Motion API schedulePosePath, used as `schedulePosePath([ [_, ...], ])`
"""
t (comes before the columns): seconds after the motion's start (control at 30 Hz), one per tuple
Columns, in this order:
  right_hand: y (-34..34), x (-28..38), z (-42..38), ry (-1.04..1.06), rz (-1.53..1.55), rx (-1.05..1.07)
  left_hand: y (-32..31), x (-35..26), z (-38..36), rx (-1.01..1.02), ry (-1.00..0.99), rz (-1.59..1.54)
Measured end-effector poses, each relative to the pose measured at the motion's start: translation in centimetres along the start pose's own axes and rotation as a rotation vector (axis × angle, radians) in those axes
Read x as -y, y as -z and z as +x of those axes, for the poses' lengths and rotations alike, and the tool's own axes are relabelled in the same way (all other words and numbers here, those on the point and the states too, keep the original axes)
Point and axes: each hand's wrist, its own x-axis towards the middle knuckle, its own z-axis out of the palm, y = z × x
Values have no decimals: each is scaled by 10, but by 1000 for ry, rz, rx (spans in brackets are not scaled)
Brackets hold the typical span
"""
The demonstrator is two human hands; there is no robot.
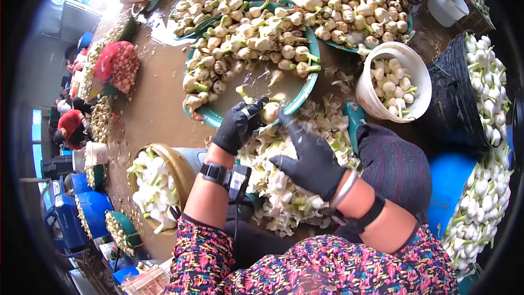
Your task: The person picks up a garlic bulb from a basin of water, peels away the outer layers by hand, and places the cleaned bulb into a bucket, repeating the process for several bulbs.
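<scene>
Both my hands wear black gloves. My left hand [238, 125] grips a small pale bulb [271, 111] at the near rim of a green tray [303, 90]. My right hand [311, 155] is beside it, fingers spread and blurred, close to the bulb, holding nothing I can make out. Below my hands lies a heap of peeled skins and green trimmings [284, 180]. The tray holds many unpeeled bulbs with short green stalks [245, 49].
A white bucket [369, 100] of peeled bulbs stands to the right, beside a black basket [456, 98]. A brass bowl [177, 165] of white pieces sits at left. More green trays of bulbs [349, 0] lie beyond. Other people work at far left [71, 123].
</scene>
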Motion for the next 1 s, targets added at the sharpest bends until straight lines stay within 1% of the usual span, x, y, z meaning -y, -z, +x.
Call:
schedulePosePath([
  [0.03,-6,-5,2,59,76,-58,13,-23,3,2,47,-22],
  [0.07,-17,-13,7,223,15,-224,20,-43,0,3,95,-43],
  [0.1,-18,-12,8,248,67,-230,7,-42,-15,41,365,-300],
  [0.13,-18,-10,9,270,118,-237,24,-75,-3,-76,201,-232],
  [0.17,-16,-10,8,212,234,-191,34,-89,-3,-132,121,-103],
  [0.2,-21,-8,12,253,415,-205,40,-96,-5,-186,41,28],
  [0.27,-26,-7,5,49,981,-13,47,-102,-14,-206,28,95],
  [0.33,-22,-3,3,23,1028,19,53,-115,-16,-222,16,149],
  [0.4,-17,-6,2,-40,1106,55,54,-131,-17,-221,94,-12],
  [0.47,-12,-8,1,-161,1152,55,51,-132,-22,-186,83,43],
  [0.53,-11,-9,1,-144,1145,42,54,-144,-16,-101,220,-87],
  [0.6,-10,-11,0,-132,1137,29,48,-140,-19,-121,228,-132],
  [0.67,-11,-11,1,-87,1091,3,47,-136,-19,-153,212,-88],
  [0.7,-13,-11,1,-88,1090,4,55,-132,-15,-120,87,71],
  [0.77,-16,-11,1,16,1025,-16,52,-133,-15,-151,127,8],
  [0.8,-18,-11,1,14,1024,-14,50,-132,-16,-181,167,-56],
  [0.87,-20,-9,0,56,1094,5,45,-124,-22,-160,147,-81],
  [0.93,-21,-13,0,19,1043,-5,45,-128,-18,-143,121,-108],
  [1.0,-22,-16,1,-13,991,-14,45,-136,-15,-93,210,-68],
])
